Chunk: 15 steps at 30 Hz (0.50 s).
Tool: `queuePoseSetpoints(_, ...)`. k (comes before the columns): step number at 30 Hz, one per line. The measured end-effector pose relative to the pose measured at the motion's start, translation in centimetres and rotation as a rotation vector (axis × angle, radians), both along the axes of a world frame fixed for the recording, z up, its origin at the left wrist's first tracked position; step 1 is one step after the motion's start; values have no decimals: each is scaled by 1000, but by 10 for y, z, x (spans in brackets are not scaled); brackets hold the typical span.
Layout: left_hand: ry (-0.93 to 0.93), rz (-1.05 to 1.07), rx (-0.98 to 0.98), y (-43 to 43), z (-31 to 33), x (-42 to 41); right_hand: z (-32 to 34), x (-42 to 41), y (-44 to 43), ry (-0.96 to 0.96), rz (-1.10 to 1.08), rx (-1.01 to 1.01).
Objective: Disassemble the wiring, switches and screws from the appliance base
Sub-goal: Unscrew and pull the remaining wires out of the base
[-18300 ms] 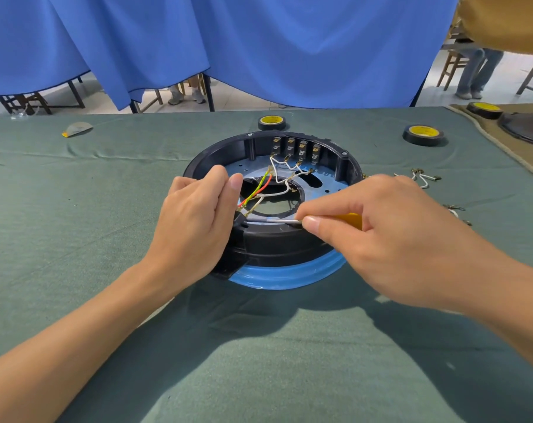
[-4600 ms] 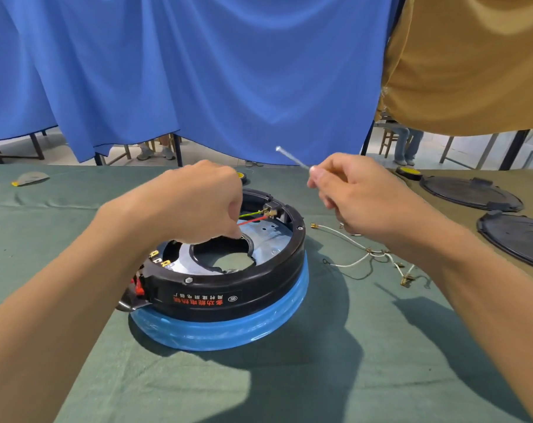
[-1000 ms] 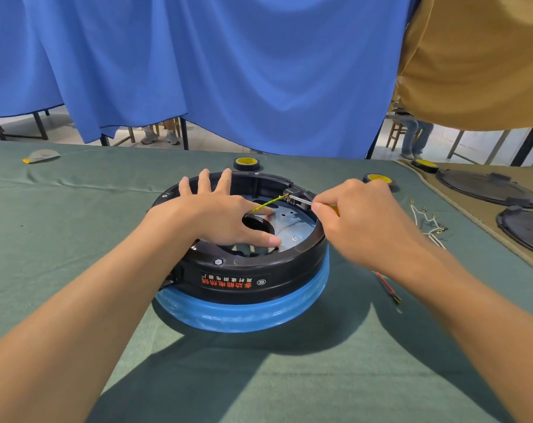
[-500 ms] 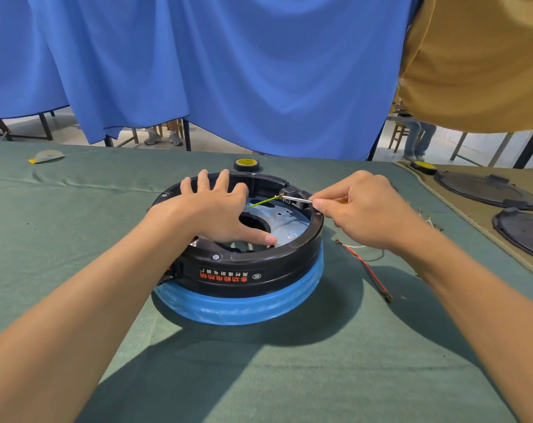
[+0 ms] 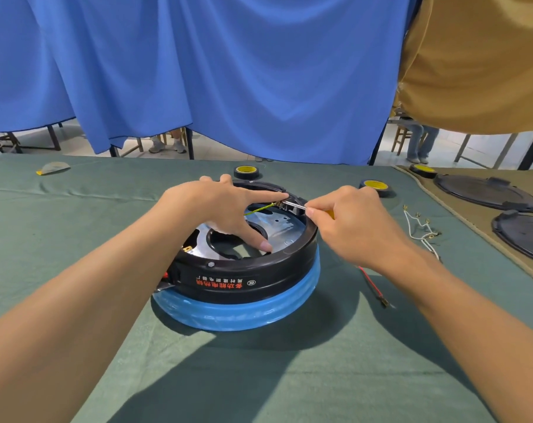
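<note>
Head view: appliance base (image 5: 247, 279) on the desk (image 5: 76, 239). The right hand (image 5: 350, 227) pinches a screwdriver (image 5: 294, 204), its shaft pointing left at the green-yellow wire (image 5: 259, 209) terminal on the far rim. The left hand (image 5: 222, 209), fingers straight, braces the base, index beside the terminal.

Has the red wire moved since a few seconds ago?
Yes. The red wire has come out of the appliance base and lies on the green cloth right of it.

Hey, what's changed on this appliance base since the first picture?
The white wires and red wire have come out and lie right of the appliance base, which was turned. The yellow-green wire stays inside; the right hand still holds the screwdriver at its terminal.
</note>
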State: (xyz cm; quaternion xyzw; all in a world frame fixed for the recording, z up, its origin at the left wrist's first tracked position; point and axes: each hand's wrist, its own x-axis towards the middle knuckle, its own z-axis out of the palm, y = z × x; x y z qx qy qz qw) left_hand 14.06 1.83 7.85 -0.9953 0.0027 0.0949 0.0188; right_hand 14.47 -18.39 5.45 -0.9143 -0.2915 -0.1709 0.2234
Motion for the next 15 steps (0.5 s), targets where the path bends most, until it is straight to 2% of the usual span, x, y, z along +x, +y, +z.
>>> queuePoseSetpoints(6,26,3,28,-4,3,-1,8,7,-2,-8,55,-56)
queuePoseSetpoints(15,127,-56,-43,1,14,9,1,3,6,-22,-36,-86)
